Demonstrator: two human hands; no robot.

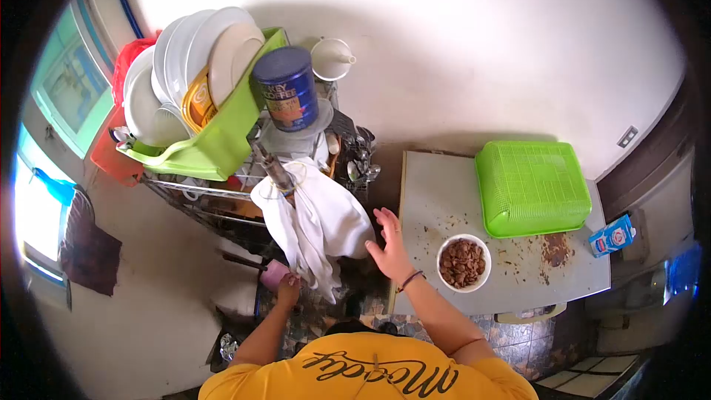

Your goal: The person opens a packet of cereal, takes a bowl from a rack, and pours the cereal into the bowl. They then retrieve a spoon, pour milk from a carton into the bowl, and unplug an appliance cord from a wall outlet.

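My left hand is at the lower left, closed round the edge of a pink item, just beside the hanging white cloth. What the pink item is, I cannot make out. My right hand is raised with its fingers apart and nothing in it, between the white cloth and the grey table. A white bowl of brown flakes stands on the table to the right of that hand. The cloth hangs from the front of the dish rack.
Plates stand in a green basin on the rack, beside a blue coffee can. A white funnel hangs on the wall. On the table are an upturned green basket, a blue carton and brown crumbs.
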